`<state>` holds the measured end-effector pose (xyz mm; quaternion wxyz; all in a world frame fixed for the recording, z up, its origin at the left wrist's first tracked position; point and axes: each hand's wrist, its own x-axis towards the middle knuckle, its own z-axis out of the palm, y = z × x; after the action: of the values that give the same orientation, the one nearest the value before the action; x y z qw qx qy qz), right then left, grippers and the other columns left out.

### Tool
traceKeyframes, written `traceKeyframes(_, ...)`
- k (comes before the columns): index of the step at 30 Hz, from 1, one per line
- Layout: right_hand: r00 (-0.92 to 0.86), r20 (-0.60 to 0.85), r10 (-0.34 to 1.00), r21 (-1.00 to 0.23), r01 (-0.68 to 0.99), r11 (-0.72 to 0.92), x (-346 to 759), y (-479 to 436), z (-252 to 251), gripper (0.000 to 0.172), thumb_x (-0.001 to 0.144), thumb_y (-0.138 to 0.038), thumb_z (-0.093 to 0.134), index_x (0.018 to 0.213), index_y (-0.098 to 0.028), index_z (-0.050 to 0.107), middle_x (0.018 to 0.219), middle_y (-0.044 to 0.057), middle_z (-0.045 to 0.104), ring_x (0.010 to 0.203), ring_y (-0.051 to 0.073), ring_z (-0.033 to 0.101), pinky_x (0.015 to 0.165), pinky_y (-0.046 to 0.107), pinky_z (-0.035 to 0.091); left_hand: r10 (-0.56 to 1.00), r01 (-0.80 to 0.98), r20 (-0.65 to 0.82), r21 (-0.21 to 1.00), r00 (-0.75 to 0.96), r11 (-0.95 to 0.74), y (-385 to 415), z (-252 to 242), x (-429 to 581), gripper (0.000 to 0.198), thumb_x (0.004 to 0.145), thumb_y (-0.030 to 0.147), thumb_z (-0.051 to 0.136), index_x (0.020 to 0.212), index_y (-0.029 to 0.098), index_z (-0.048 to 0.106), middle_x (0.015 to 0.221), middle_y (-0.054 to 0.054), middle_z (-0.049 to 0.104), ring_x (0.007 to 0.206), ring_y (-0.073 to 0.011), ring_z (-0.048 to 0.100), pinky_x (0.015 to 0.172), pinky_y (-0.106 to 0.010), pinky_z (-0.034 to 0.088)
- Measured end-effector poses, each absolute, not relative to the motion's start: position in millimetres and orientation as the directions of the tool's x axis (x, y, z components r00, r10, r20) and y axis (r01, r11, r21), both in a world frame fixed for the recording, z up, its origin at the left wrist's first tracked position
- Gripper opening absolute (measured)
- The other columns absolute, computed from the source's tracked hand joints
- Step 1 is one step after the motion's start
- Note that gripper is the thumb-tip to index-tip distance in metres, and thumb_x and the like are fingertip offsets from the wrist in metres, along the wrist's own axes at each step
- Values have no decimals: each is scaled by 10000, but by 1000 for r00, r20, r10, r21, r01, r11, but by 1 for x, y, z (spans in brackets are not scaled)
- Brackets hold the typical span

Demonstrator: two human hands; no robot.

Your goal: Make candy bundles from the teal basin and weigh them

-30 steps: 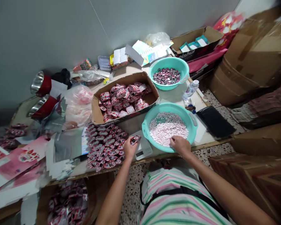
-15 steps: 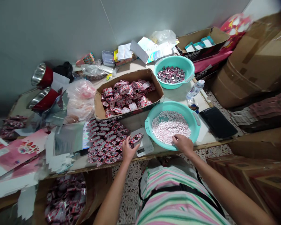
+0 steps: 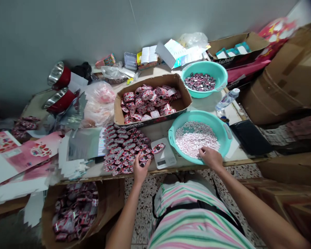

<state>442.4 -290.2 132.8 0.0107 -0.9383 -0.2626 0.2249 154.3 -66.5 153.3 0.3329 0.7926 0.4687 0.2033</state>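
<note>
My left hand point(image 3: 140, 168) is at the front right edge of the rows of small red-and-pink packets point(image 3: 123, 147), its fingers around one packet. Just right of it, a white scale point(image 3: 164, 159) with a small display carries another packet point(image 3: 158, 148). My right hand point(image 3: 211, 157) reaches over the near rim of a teal basin point(image 3: 225, 147), its fingertips pinched together at the pale pink tablets point(image 3: 194, 140). Whether tablets are between those fingers is too small to tell.
Behind stand a cardboard box of packets point(image 3: 119, 103) and a teal basin of round lids point(image 3: 221, 69). A bottle point(image 3: 227, 98) and black pouch point(image 3: 251, 137) lie right. Printed sheets point(image 3: 28, 162) and red bowls point(image 3: 59, 100) are left; a carton of packets point(image 3: 48, 211) stands below.
My left hand has moved off the packet on the scale to a packet in the rows on the left. My right hand stays at the tablets. The view has shifted slightly.
</note>
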Motion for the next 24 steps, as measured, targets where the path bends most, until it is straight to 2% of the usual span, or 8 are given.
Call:
traceKeyframes(15, 773, -403, 490, -149, 473, -868, 440, -292, 129, 412, 882, -449, 348, 872, -242, 703, 914, 69, 690, 724, 183, 582, 534, 279, 235, 900, 621, 40, 711, 434, -330, -67, 156, 123, 500, 770, 471, 618, 1179, 199, 525, 1082, -100, 636, 1071, -238, 564, 984, -425, 411)
traceKeyframes(24, 774, -396, 493, -156, 472, -867, 440, -293, 127, 410, 889, -454, 354, 886, -245, 706, 946, 68, 693, 763, 184, 596, 551, 267, 257, 870, 626, 124, 647, 477, -435, -64, 148, 119, 351, 786, 438, 600, 1048, 205, 602, 1025, -98, 662, 1017, -249, 590, 929, -420, 450)
